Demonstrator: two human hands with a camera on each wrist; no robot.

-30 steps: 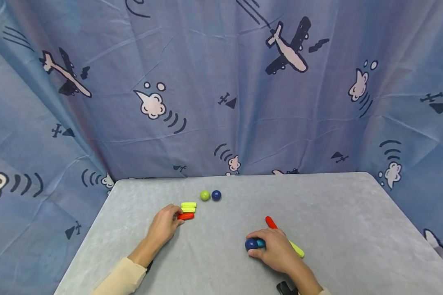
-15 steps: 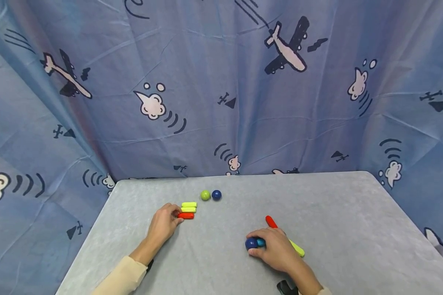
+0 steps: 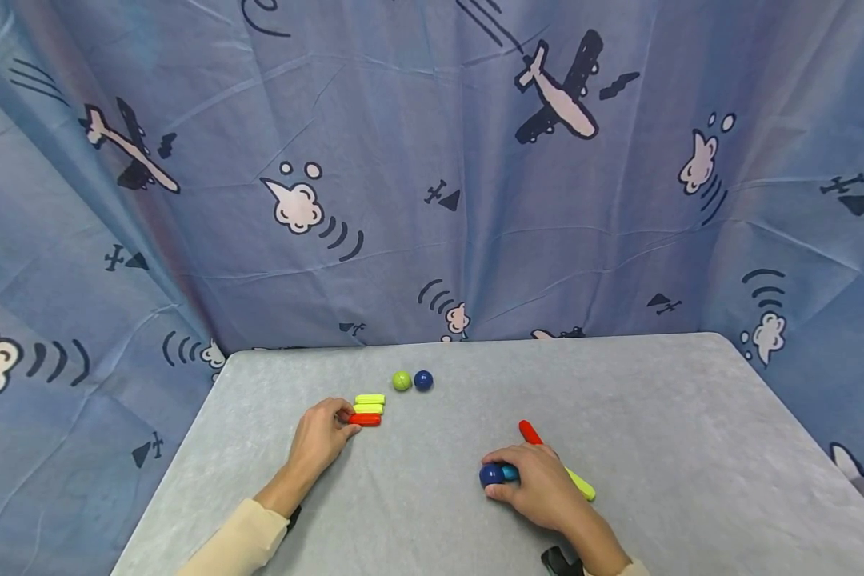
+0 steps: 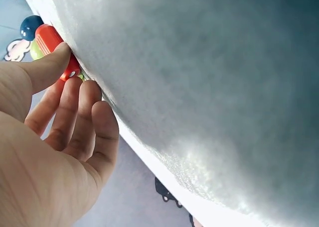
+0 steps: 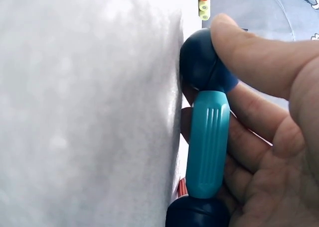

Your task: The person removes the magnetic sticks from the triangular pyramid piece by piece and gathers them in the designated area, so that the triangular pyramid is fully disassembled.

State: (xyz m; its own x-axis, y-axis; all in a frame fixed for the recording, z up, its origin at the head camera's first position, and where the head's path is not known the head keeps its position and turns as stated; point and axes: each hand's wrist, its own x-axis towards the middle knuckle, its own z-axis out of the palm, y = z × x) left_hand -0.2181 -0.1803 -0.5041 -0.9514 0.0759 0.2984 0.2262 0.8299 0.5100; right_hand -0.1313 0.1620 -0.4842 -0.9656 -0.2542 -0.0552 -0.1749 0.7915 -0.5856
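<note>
My left hand (image 3: 322, 438) pinches the near end of a short red rod (image 3: 366, 419) between thumb and fingers. Against the rod's far side lie two yellow-green rods (image 3: 370, 399), side by side. In the left wrist view the thumb presses on the ridged red rod (image 4: 49, 39). My right hand (image 3: 538, 485) grips a dark blue ball (image 3: 491, 475) joined to a teal rod (image 3: 510, 473). The right wrist view shows the teal rod (image 5: 208, 145) between an upper blue ball (image 5: 199, 60) and a lower blue ball (image 5: 197, 212), with fingers curled behind.
A green ball (image 3: 402, 381) and another dark blue ball (image 3: 423, 380) sit close together farther back. Beyond the right hand lie a red rod (image 3: 529, 432) and a yellow-green rod (image 3: 582, 486), partly hidden. The grey table (image 3: 619, 384) ends at a patterned blue curtain (image 3: 374, 120).
The red rod in the left hand has turned slightly, from a small tilt to lie level beside the yellow-green rods. The right hand keeps its hold in the same place.
</note>
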